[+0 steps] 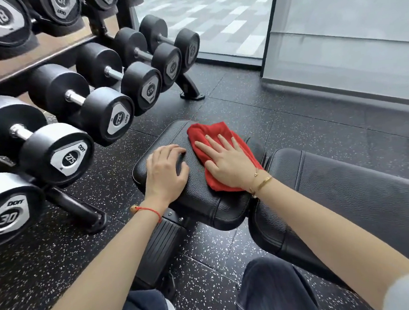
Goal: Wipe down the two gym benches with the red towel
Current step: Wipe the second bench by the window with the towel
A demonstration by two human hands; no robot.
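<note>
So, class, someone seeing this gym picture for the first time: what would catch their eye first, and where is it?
The bright red towel stands out, spread on the black padded leather bench seat at centre, pressed flat by the right hand while the left hand rests beside it. On the left, black round dumbbells with silver end plates fill a rack.

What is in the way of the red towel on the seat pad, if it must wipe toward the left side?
The left hand rests on the seat pad directly left of the red towel, which lies under the flat right hand. Nothing else visible lies on the pad.
</note>
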